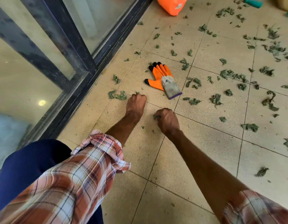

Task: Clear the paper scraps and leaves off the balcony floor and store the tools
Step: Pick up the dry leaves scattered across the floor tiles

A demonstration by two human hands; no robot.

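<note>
Several dry green leaves (pixel 227 73) lie scattered over the beige tiled balcony floor (pixel 196 152), densest to the right. My left hand (pixel 136 103) is curled into a fist low on the floor, with a bit of leaf showing at its fingertips, beside a clump of leaves (pixel 117 95). My right hand (pixel 166 118) is also curled and grips green leaf pieces that poke out at its left side. An orange and grey work glove (pixel 164 80) lies flat on the tiles just beyond both hands.
A dark-framed sliding glass door (pixel 72 62) runs along the left. An orange plastic container (pixel 172 5) stands at the far end by the door track. Teal tool handles (pixel 253 2) lie at the top right. My knee in dark trousers (pixel 27 167) is at the bottom left.
</note>
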